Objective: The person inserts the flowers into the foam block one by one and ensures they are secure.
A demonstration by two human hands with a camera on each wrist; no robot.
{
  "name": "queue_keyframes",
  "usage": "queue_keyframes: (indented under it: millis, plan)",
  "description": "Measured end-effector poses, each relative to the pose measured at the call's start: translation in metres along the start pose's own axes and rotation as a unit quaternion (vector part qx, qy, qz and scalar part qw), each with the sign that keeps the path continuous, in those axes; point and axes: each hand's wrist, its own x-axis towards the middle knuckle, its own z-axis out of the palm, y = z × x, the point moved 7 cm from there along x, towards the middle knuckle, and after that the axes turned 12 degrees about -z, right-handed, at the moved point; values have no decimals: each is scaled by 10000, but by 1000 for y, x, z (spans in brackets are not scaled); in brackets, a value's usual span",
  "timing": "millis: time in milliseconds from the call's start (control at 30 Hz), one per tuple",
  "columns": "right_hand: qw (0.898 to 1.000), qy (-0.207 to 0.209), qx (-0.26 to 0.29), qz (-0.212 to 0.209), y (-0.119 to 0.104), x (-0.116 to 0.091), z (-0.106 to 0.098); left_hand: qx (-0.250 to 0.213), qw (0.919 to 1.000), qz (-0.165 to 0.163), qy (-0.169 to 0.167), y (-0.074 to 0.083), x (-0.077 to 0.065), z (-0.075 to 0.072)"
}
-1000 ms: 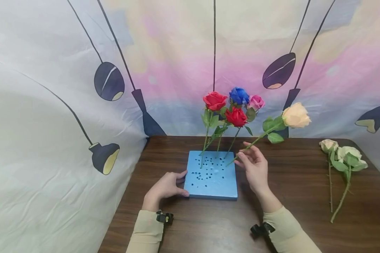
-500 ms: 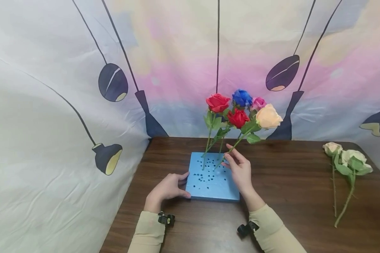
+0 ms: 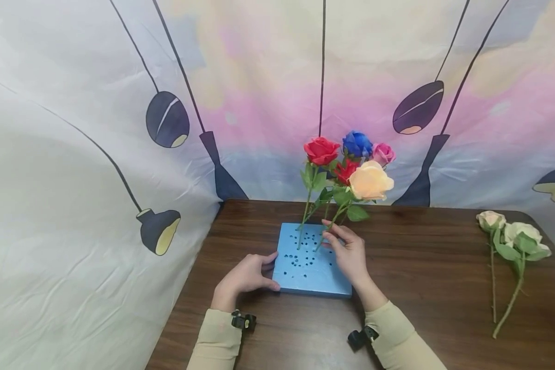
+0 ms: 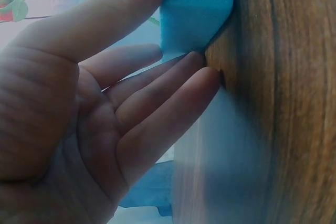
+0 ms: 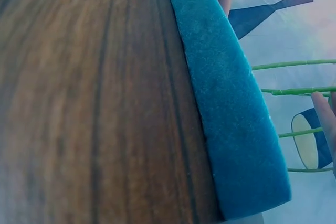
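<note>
A peach rose leans to the right, its stem pinched between the thumb and fingers of my right hand. The stem's lower end is at the holed top of the blue foam block; I cannot tell whether it sits in a hole. My left hand touches the block's left side, thumb at the near corner and fingers extended. Standing in the block are a red rose, a blue rose, a pink rose and a second red rose, partly hidden behind the peach bloom.
Two pale roses, a smaller one and a larger one, lie on the right of the brown wooden table. A printed cloth backdrop hangs behind the table and along its left side.
My right hand has carried the peach rose leftward over the block, and its bloom now overlaps the second red rose. The left hand has stayed at the block's side. The view has shifted slightly.
</note>
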Motion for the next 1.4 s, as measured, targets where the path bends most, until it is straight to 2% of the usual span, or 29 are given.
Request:
queue_keyframes:
  millis: [133, 400, 633, 733, 1000, 1200, 1400]
  plan:
    - [9999, -142, -25, -41, -2, 1, 5, -32, 10000, -29, 4, 0, -1, -1]
    - [9987, -204, -345, 326, 6, 0, 6, -47, 10000, -19, -18, -1, 0, 0]
    - [9965, -386, -615, 415, -22, 2, 13, -117, 9999, -23, -22, -1, 0, 1]
    - [9958, -387, -673, 488, -22, 2, 14, -94, 10000, 1, -10, -1, 0, 1]
    - [9951, -366, -611, 684, 9, 0, 11, -72, 10000, -32, -22, -1, 0, 2]
    - [9960, -275, -419, 737, 16, -1, 9, -80, 10000, -22, -38, -1, -1, 2]
    - [9957, -325, -447, 742, 17, -1, 10, -53, 10000, -48, -16, -1, -1, 1]
